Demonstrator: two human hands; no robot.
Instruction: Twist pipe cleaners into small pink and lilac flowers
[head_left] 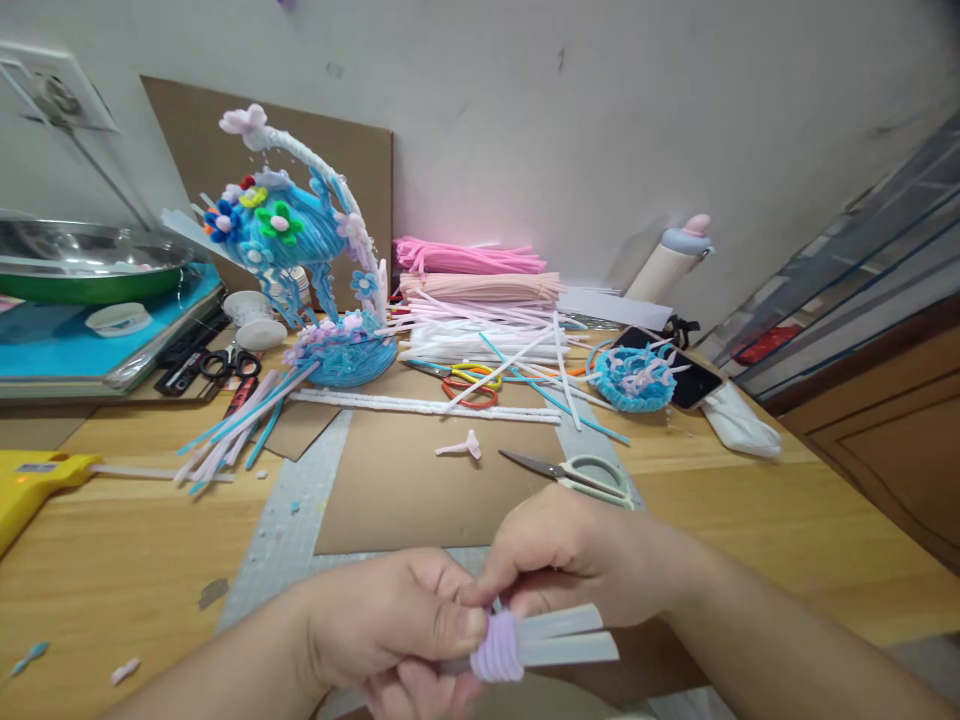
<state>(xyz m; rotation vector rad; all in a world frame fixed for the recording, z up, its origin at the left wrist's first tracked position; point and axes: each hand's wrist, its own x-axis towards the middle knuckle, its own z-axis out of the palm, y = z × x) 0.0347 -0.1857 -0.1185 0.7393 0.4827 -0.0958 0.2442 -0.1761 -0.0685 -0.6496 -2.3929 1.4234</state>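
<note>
My left hand (409, 625) is closed around two translucent white glue sticks (566, 640), low in front of me. A lilac pipe cleaner (496, 648) is coiled round the sticks in several turns, beside my left thumb. Just above the coil, my right hand (559, 550) is closed with thumb and forefinger pinched together, apparently on the pipe cleaner's end; the fingertips are partly hidden. Beyond the hands, a small pale pink fuzzy piece (466, 446) lies on a cardboard sheet (397, 490). Pale green-handled scissors (581, 475) rest right behind my right hand.
A blue flower-covered pipe-cleaner sculpture (292, 230) stands at the back left. Bundles of pink and white pipe cleaners (480, 290) lie along the wall. A yellow glue gun (41, 485) is at the left, a blue woven piece (636, 378) and a white bottle (667, 265) at the right.
</note>
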